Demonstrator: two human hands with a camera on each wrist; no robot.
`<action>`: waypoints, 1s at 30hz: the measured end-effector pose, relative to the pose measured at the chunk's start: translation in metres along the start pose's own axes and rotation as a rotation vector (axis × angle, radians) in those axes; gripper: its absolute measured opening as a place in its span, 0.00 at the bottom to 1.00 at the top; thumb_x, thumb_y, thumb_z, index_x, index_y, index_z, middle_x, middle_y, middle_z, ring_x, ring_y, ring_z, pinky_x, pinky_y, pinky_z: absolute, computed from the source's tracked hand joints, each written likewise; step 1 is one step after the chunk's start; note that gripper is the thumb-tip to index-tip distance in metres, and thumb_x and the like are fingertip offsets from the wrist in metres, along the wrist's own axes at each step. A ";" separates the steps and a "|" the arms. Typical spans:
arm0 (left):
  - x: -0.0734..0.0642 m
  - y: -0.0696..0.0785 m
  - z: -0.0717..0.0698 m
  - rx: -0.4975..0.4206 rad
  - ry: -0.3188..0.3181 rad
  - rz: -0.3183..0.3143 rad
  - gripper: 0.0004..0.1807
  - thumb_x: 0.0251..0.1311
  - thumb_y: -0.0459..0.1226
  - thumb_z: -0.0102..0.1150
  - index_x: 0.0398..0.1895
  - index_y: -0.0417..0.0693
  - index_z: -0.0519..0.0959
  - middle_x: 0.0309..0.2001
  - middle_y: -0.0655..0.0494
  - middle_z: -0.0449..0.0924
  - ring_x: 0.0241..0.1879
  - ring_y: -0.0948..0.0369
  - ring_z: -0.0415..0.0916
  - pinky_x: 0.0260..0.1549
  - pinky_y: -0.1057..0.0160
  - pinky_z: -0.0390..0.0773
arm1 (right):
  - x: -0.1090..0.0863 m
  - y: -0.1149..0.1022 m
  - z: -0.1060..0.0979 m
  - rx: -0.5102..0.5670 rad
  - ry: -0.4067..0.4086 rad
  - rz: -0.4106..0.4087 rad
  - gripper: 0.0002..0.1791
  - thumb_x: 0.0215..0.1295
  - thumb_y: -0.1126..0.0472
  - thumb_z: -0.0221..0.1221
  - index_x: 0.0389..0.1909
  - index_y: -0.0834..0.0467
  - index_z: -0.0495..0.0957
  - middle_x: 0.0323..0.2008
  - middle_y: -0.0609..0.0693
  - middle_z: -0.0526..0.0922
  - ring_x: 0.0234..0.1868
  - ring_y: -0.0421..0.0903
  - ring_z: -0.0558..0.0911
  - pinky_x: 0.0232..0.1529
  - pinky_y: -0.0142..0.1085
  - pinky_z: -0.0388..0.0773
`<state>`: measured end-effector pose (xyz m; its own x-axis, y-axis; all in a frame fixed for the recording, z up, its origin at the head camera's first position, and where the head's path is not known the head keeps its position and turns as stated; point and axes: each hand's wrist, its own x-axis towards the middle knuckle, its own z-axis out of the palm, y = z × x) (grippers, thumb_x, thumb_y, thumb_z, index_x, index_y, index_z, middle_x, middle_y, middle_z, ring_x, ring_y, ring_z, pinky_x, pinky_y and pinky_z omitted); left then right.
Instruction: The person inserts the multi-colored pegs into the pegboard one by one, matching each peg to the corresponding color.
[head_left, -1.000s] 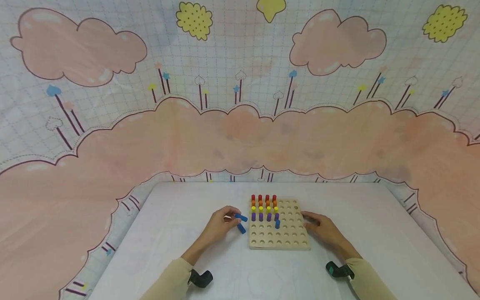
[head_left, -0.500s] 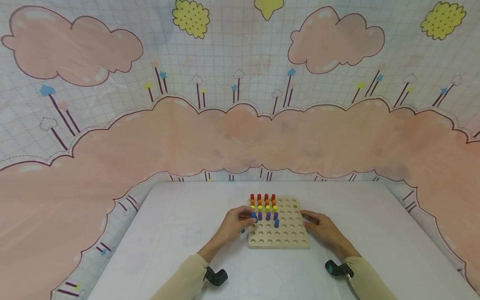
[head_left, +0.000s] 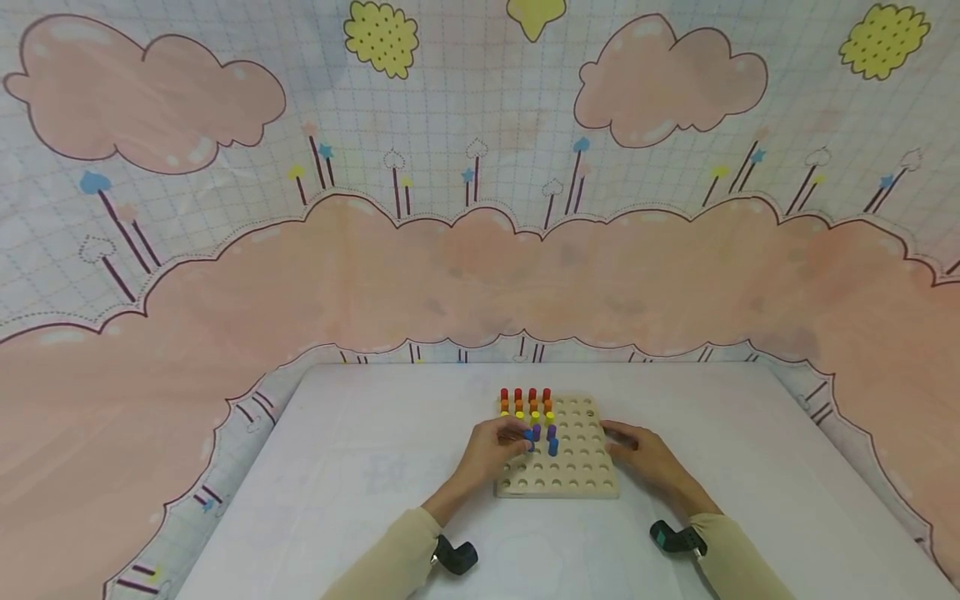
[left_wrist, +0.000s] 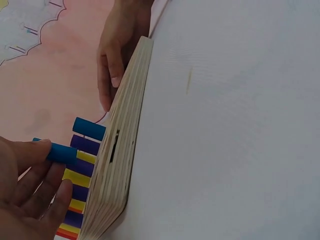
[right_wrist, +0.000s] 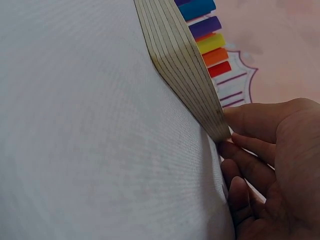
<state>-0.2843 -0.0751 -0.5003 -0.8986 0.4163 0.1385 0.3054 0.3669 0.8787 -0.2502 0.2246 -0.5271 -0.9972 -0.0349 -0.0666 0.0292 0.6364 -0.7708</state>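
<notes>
My left hand (head_left: 487, 454) is over the left part of a wooden pegboard (head_left: 562, 483), pinching a blue peg (left_wrist: 62, 154) between thumb and fingers. A bit of blue also shows behind the thumb in the left wrist view; whether it is a second peg I cannot tell. Another blue peg (head_left: 553, 447) stands in the board, just in front of a purple peg (head_left: 552, 432). Against the board's right edge rests my right hand (head_left: 648, 458), its thumb and fingers touching the side; in the right wrist view its thumb (right_wrist: 255, 120) meets the upper edge.
Rows of red pegs (head_left: 532, 393), orange pegs (head_left: 534, 406) and yellow pegs (head_left: 536, 418) stand at the board's back left. Bare holes (head_left: 573, 468) fill its right and front parts. The board lies on a white table (head_left: 390, 425), before a patterned cloth backdrop (head_left: 480, 275).
My left hand has moved right, from beside the board to over it, carrying the blue peg toward the standing one. The right hand has stayed at the board's right edge.
</notes>
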 end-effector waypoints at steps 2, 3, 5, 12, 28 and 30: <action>0.000 -0.001 0.003 -0.001 0.000 0.016 0.10 0.61 0.34 0.65 0.45 0.44 0.83 0.42 0.53 0.86 0.41 0.63 0.81 0.44 0.69 0.81 | 0.000 0.000 0.001 -0.001 0.003 0.001 0.27 0.67 0.54 0.60 0.66 0.51 0.72 0.69 0.59 0.70 0.71 0.64 0.64 0.68 0.61 0.62; 0.001 -0.001 0.004 0.001 0.000 0.024 0.10 0.61 0.34 0.65 0.45 0.44 0.83 0.42 0.53 0.86 0.40 0.64 0.82 0.43 0.70 0.81 | 0.000 0.001 0.001 -0.010 0.002 -0.004 0.27 0.67 0.53 0.60 0.66 0.52 0.72 0.69 0.60 0.70 0.71 0.64 0.65 0.67 0.61 0.63; 0.001 -0.002 0.007 0.003 0.002 0.042 0.10 0.61 0.33 0.65 0.45 0.43 0.83 0.43 0.52 0.87 0.40 0.64 0.82 0.43 0.70 0.82 | 0.000 0.001 0.002 -0.006 0.002 -0.002 0.27 0.67 0.54 0.60 0.66 0.52 0.72 0.69 0.60 0.70 0.71 0.64 0.65 0.68 0.61 0.62; 0.002 -0.003 0.012 0.034 -0.007 0.032 0.11 0.60 0.33 0.65 0.46 0.46 0.84 0.44 0.53 0.87 0.41 0.63 0.83 0.44 0.68 0.82 | -0.002 0.001 0.001 -0.009 0.003 -0.008 0.27 0.67 0.53 0.60 0.67 0.52 0.72 0.69 0.60 0.70 0.71 0.64 0.64 0.68 0.62 0.62; 0.002 0.002 0.014 0.090 -0.023 0.026 0.11 0.60 0.32 0.65 0.46 0.42 0.84 0.43 0.49 0.87 0.41 0.60 0.84 0.43 0.64 0.84 | -0.003 -0.003 0.001 0.001 -0.001 -0.010 0.27 0.68 0.53 0.60 0.67 0.53 0.72 0.69 0.60 0.70 0.71 0.63 0.65 0.68 0.60 0.62; 0.001 0.002 0.012 0.090 -0.028 0.014 0.12 0.60 0.33 0.64 0.47 0.43 0.84 0.45 0.51 0.87 0.41 0.63 0.83 0.43 0.65 0.83 | -0.003 -0.003 0.000 0.002 -0.002 -0.017 0.27 0.67 0.54 0.60 0.67 0.53 0.72 0.69 0.60 0.70 0.71 0.63 0.65 0.68 0.61 0.62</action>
<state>-0.2803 -0.0638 -0.5041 -0.8853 0.4447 0.1360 0.3457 0.4336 0.8322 -0.2471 0.2225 -0.5247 -0.9974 -0.0471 -0.0549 0.0126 0.6344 -0.7729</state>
